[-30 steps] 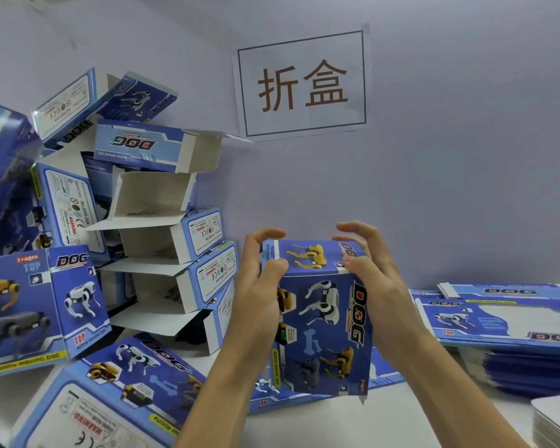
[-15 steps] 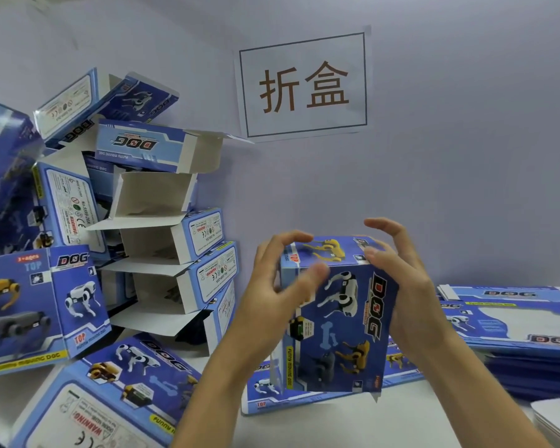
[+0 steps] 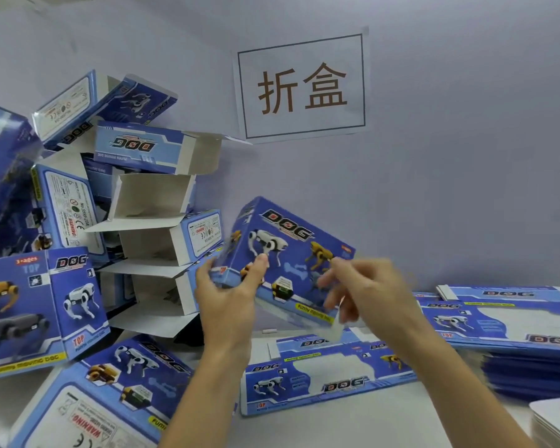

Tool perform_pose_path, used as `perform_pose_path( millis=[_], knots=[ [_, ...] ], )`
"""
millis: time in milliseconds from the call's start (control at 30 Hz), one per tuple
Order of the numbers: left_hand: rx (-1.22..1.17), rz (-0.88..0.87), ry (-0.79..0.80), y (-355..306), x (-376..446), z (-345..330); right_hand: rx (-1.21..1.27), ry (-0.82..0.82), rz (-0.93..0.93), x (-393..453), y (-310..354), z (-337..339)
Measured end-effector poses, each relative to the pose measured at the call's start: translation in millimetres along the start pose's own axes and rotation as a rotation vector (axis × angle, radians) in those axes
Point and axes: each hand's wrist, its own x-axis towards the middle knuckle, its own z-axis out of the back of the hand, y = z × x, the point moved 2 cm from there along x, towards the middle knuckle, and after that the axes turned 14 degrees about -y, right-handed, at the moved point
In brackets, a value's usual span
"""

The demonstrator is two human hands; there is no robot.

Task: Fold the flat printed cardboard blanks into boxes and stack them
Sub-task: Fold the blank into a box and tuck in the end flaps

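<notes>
Beneath both hands a white table (image 3: 385, 425) is seen against a pale wall (image 3: 450, 173) bearing a paper sign (image 3: 301, 87). Between them, tilted off the table, a blue printed box (image 3: 282, 253) is gripped at its left end by the left hand (image 3: 230, 295); the right hand (image 3: 366, 292) pinches a white flap (image 3: 335, 328) at the lower edge. Folded boxes (image 3: 156, 234) are heaped left of the hands, flat blanks (image 3: 511, 321) stacked right.

Both bare forearms reach up from the bottom edge, converging toward the middle. The left hand (image 3: 232, 299) is raised with its back to the camera, thumb pressed on the printed front and fingers curled round the lower left corner of the tilted blue printed cardboard box (image 3: 285, 263). The right hand (image 3: 366, 291) sits beside the box's right edge, fingers loosely curled and motion-blurred; whether they touch the card cannot be told.
</notes>
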Motion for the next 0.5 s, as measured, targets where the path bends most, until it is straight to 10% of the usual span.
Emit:
perform_pose_path(
  millis=[133,500],
  knots=[
    [-0.138,0.181,-0.107,14.7,-3.2,-4.8,-0.136,0.345,-0.510,-14.8,-9.0,-23.0],
    [0.288,0.451,0.344,40.7,-32.6,-10.3,0.509,-0.222,-0.422,-3.8,-48.0,-25.6]
  ],
)
